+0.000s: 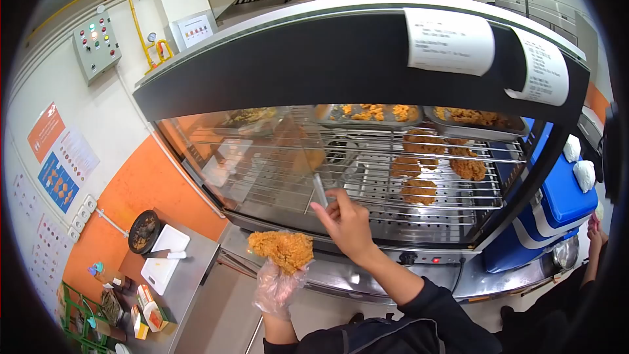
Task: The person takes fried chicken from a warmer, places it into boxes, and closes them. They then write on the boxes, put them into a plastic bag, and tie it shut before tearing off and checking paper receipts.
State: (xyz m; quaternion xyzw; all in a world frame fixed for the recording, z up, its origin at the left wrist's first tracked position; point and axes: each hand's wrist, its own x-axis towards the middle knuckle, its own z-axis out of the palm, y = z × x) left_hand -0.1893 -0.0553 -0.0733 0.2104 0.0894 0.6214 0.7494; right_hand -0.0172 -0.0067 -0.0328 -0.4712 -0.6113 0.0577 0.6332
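A piece of fried chicken with a rough golden crust is gripped in my left hand, which wears a clear plastic glove. It is held just in front of the warming cabinet's lower front edge. My bare right hand is at the edge of the sliding glass door, its fingers bent around the pale handle strip. To the right of that edge the cabinet front stands open. Inside, several fried chicken pieces lie on a wire rack.
Metal trays of fried food sit at the back of the rack. Paper receipts hang on the cabinet top. At left, a side table carries a pan, cutting board and knife. A blue cooler and another person's hand are at right.
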